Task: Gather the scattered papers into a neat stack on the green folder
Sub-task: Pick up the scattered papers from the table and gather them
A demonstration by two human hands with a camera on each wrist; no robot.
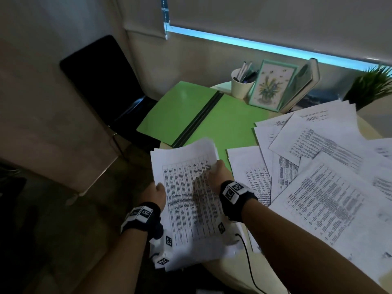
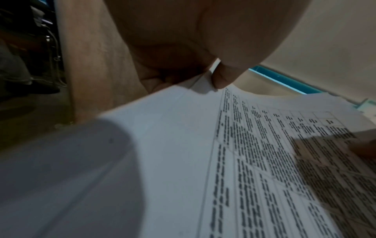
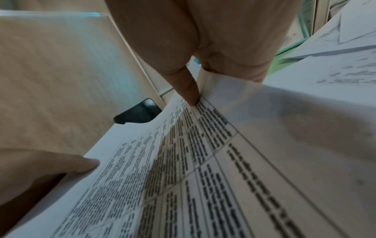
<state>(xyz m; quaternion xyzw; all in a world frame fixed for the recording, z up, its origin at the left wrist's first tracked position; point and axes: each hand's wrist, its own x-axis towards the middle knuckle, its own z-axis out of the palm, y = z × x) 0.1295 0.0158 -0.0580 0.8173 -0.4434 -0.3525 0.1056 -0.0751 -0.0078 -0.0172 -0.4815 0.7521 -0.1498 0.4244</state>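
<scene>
Both hands hold a bundle of white printed sheets (image 1: 186, 194) at the near edge of the round pale table (image 1: 224, 266): the left hand (image 1: 156, 193) pinches its left edge, the right hand (image 1: 218, 172) its right. Beyond lies the open green folder (image 1: 231, 122), with more scattered white papers (image 1: 322, 166) beside it.

The green folder (image 1: 231, 122) lies open and flat on the table, a dark spine running down its middle, its left half reaching past the table edge. A small bundle of white printed sheets (image 1: 188, 187) with a table grid of text is held up above the folder's near edge, gripped at both side edges and slightly curled. The scattered papers (image 1: 322, 166), white with dark print, lie overlapping at odd angles to the right, a few covering the folder's right edge.
</scene>
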